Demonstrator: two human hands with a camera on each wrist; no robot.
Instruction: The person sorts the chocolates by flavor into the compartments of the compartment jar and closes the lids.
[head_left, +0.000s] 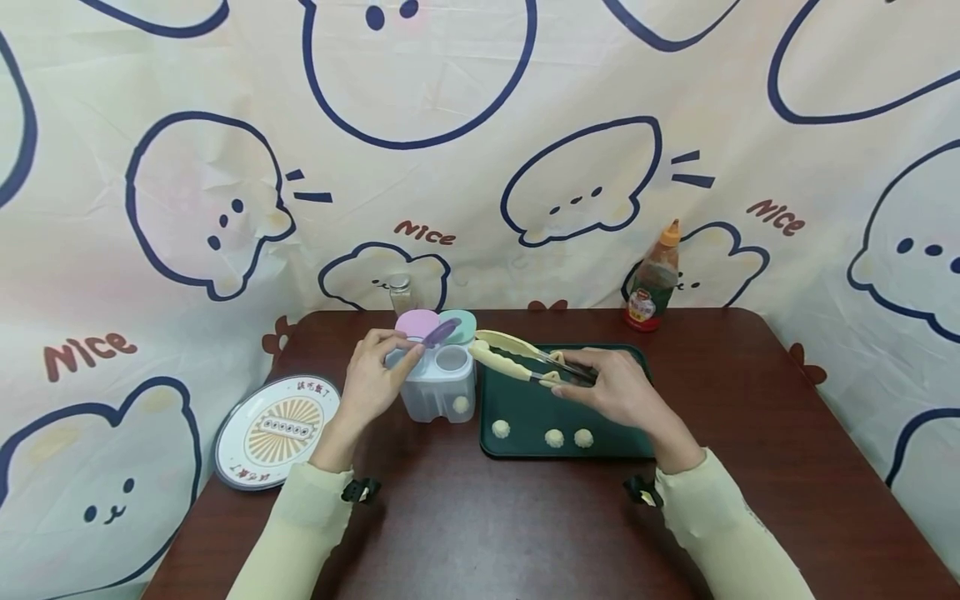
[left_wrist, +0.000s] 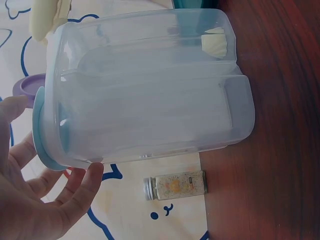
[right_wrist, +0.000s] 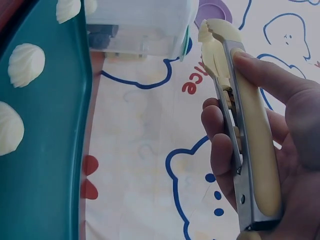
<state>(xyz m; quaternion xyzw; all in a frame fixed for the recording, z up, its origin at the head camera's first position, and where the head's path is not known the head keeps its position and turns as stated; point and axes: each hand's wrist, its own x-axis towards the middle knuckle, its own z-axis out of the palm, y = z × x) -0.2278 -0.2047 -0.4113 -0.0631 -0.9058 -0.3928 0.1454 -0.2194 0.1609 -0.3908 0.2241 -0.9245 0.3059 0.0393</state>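
Observation:
My left hand (head_left: 378, 373) is at the top of a clear storage box (head_left: 435, 400) with round lids. Its thumb and fingertips meet the edge of a tilted purple lid (head_left: 442, 332), while other fingers lie by the blue lid (left_wrist: 42, 132). Beneath the raised lid shows a round opening (head_left: 452, 358). One small white ridged piece (head_left: 461, 405) lies inside the box. My right hand (head_left: 615, 387) grips cream-coloured tongs (right_wrist: 255, 135), their heads beside the box's right edge. Several similar pieces (right_wrist: 26, 65) sit on a dark green tray (head_left: 517, 448).
A round patterned plate (head_left: 273, 433) lies to the left on the brown table (head_left: 480, 525). Behind the box stands a small seasoning jar (left_wrist: 177, 185) with a metal cap. A sauce bottle (head_left: 652, 287) with an orange top stands at the back right, before a printed cloth (head_left: 465, 192).

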